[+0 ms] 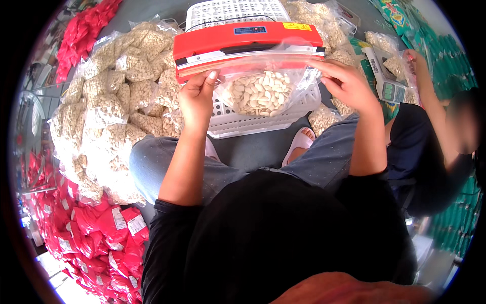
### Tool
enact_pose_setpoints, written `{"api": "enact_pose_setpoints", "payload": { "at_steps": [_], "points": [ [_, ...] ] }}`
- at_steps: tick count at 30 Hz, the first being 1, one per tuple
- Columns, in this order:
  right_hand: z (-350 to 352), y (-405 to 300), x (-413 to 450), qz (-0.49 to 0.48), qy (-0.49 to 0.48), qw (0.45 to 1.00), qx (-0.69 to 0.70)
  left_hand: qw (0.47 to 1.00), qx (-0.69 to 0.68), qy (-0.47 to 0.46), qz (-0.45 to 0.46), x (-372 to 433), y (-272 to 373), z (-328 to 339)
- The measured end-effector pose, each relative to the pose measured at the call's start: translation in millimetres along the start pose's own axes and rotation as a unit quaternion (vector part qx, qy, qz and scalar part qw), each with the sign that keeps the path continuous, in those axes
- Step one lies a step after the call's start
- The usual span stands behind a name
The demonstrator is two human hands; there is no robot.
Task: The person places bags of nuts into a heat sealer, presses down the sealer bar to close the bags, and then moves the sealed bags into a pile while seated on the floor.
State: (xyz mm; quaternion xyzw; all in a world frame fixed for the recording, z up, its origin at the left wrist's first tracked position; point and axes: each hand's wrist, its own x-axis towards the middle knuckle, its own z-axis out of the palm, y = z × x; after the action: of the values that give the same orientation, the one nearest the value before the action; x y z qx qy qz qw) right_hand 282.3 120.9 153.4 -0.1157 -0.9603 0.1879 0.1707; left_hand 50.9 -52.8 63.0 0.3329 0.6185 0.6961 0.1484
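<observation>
A clear plastic bag of pale pumpkin seeds (262,93) hangs in front of a red bag sealer (246,38), with its mouth spread along the sealer's front edge. My left hand (198,95) pinches the bag's upper left corner between thumb and fingers. At the upper right corner is my right hand (347,83), its fingers stretched along the plastic and its thumb lower down. The exact grip of these fingertips is hard to make out. Beneath the sealer and bag stands a white perforated plastic basket (262,127).
Filled seed bags (140,64) are heaped at the left, and more (322,117) lie at the right. Red parcels (102,231) bearing labels pile up at lower left. A co-worker's arm (427,81) reaches beside a digital scale (391,89). Green packaging (452,64) lies at far right.
</observation>
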Motion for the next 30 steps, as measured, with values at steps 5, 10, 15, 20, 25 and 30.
{"api": "enact_pose_setpoints", "payload": {
  "at_steps": [5,10,15,20,25,30],
  "points": [
    [-15,26,16,-0.074,-0.102,0.988,-0.089,0.999,0.038,0.028,-0.014,3,4,0],
    [-22,20,4,-0.003,-0.049,0.993,-0.108,0.997,-0.005,0.076,0.003,2,6,-3],
    [6,23,-11,0.099,0.055,0.992,0.056,0.996,0.057,0.068,0.027,6,12,3],
    [48,26,-7,0.175,0.235,0.877,0.381,0.993,0.033,0.106,0.045,9,-10,10],
    [68,42,-10,0.218,0.300,0.816,0.443,0.994,-0.031,0.090,0.047,7,-8,17],
    [77,41,-8,0.297,0.318,0.783,0.445,0.995,-0.055,0.082,0.031,5,-2,14]
  ]
}}
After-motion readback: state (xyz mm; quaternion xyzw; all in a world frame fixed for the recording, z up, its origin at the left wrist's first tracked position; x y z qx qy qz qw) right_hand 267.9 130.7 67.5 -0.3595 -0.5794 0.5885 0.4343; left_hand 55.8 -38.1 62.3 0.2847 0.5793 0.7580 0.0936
